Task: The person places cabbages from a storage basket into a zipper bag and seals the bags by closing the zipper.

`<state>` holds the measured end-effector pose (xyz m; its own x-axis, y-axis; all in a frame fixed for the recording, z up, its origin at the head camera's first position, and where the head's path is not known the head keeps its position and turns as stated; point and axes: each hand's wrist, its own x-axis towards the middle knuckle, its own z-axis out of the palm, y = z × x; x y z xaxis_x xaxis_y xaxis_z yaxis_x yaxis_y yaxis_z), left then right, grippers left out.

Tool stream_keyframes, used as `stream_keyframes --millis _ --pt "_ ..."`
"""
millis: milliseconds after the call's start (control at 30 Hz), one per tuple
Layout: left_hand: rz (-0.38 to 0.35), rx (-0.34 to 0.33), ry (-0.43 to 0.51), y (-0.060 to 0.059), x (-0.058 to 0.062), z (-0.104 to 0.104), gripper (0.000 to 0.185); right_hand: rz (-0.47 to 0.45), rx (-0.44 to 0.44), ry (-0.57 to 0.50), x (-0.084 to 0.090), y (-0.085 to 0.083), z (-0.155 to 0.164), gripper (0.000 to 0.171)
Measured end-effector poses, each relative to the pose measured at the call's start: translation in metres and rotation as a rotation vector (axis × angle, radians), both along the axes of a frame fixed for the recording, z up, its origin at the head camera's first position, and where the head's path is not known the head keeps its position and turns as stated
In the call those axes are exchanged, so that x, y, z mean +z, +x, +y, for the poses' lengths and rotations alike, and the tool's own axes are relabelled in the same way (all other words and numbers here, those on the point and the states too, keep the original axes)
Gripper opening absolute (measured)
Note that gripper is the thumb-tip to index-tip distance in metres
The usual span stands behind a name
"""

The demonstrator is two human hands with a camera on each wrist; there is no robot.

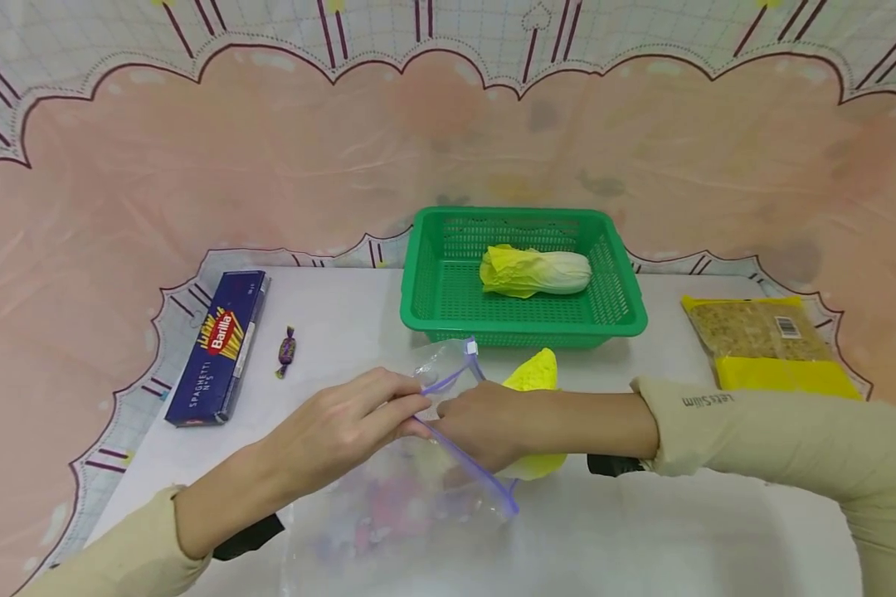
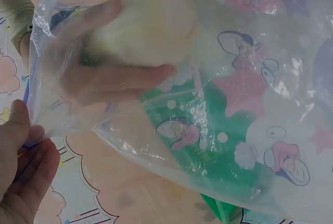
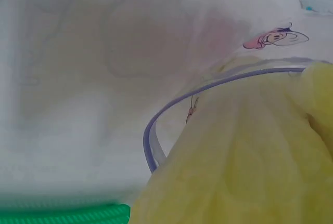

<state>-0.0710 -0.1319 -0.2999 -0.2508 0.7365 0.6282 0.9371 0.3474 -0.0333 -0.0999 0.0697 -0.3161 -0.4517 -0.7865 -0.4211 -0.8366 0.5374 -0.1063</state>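
The left hand (image 1: 343, 423) pinches the purple zip rim of the clear plastic bag (image 1: 418, 489), which lies on the white table (image 1: 343, 315) in front of the green basket (image 1: 523, 274). The right hand (image 1: 485, 423) grips a yellow-white cabbage (image 1: 533, 373), half inside the bag mouth. It is better to keep the rim wide and push the cabbage straight in. Both forearms lie low and meet at the bag opening.

Green basket (image 1: 636, 315) holding a cabbage (image 1: 538, 271), spaghetti box (image 1: 220, 344), wrapped candy (image 1: 287, 350), yellow packet (image 1: 772, 344)
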Motion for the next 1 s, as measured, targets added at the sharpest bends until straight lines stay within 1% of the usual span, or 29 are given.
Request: stream_keyframes --millis 100,200,300,433,500,600,633,733,833,867,933,1000 --pt "0.011 0.003 0.002 -0.001 0.0 0.0 0.032 0.023 0.014 0.0 -0.003 -0.001 0.004 0.054" --pt "0.015 -0.002 0.008 -0.001 0.001 0.001 0.032 0.054 0.037 -0.016 -0.004 -0.001 0.007 0.051" --pt "0.037 -0.013 0.028 -0.002 0.002 0.003 0.032 0.074 0.053 -0.027 -0.002 -0.002 0.009 0.051" --pt "0.053 -0.013 0.026 -0.004 0.004 0.004 0.032 0.086 0.057 -0.024 0.0 -0.002 0.011 0.057" --pt "0.05 -0.011 0.02 -0.004 0.004 0.004 0.032 0.104 0.063 -0.023 0.0 -0.002 0.012 0.058" --pt "0.064 -0.019 0.036 -0.004 0.005 0.005 0.032 0.121 0.085 -0.055 0.001 -0.003 0.017 0.059" --pt "0.073 -0.023 0.046 -0.004 0.006 0.006 0.032 0.123 0.098 -0.082 0.001 -0.003 0.019 0.056" --pt "0.107 -0.027 0.068 -0.004 0.009 0.007 0.031 0.134 0.165 -0.222 0.003 -0.004 0.029 0.043" --pt "0.118 -0.019 0.07 -0.004 0.011 0.006 0.031 0.168 0.203 -0.38 0.01 -0.005 0.046 0.039" --pt "0.12 -0.017 0.07 -0.004 0.012 0.006 0.032 0.188 0.195 -0.439 0.012 -0.005 0.053 0.039" --pt "0.12 -0.017 0.074 -0.004 0.013 0.006 0.032 0.232 0.133 -0.57 0.014 -0.005 0.069 0.043" --pt "0.119 -0.02 0.081 -0.005 0.014 0.007 0.031 0.27 0.011 -0.737 0.01 -0.008 0.089 0.044"
